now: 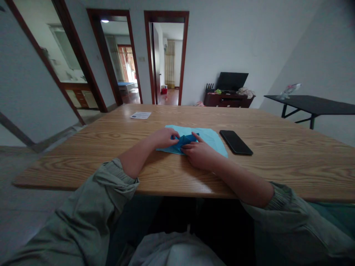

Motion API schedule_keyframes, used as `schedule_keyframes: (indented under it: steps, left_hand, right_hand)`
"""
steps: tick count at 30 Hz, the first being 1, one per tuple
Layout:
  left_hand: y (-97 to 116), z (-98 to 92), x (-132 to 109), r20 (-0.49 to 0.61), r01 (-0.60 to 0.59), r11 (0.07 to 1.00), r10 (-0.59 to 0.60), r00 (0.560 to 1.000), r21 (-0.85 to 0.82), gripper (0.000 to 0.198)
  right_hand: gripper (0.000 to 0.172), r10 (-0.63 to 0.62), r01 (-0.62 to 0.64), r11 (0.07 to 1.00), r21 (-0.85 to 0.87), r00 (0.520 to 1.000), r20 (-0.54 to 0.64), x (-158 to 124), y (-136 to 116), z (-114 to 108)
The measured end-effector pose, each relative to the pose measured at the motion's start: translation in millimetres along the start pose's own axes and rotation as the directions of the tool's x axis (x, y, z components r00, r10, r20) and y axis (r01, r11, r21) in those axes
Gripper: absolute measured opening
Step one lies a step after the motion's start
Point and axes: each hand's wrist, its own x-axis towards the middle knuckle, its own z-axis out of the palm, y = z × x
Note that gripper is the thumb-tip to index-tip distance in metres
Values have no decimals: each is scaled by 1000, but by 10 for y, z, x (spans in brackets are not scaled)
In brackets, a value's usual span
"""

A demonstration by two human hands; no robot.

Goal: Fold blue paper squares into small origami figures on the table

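Observation:
A small piece of folded blue paper, with creases and a raised point in its middle, is held just above a light blue sheet on the wooden table. My left hand is closed, its thumb and fingers pinching the left end of the folded paper. From the right, my right hand grips the other end, index finger on the far side and thumb on the near side. Parts of the paper are hidden behind my fingers.
A black smartphone lies right of the sheet. A white printed card is on the far left of the wooden table. Beyond stand a TV cabinet and, to the right, a black folding table.

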Motion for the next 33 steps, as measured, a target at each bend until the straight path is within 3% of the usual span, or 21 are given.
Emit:
schedule_keyframes:
  steps: [6,12,19,23,33]
  left_hand:
    - [-12,12,1,8,14,1000,-14,1000,-3,33]
    - [4,-1,-7,18,23,1000,-23,1000,-18,36]
    - [-20,-2,-1,49,-26,999,28,998,-42,38]
    - [-36,11,5,73,-62,997,66,995,-50,35]
    - [0,3,-11,70,-29,997,34,997,-67,39]
  right_hand:
    - [39,-8,9,1000,-22,999,46,1,-62,11]
    - [39,-11,11,1000,-8,1000,19,-38,-114,14]
    - [31,102,-102,993,52,995,-1,-30,-8,27]
    - [22,103,-103,993,65,995,5,-29,58,5]
    - [23,140,-137,990,45,988,-68,-38,80,22]
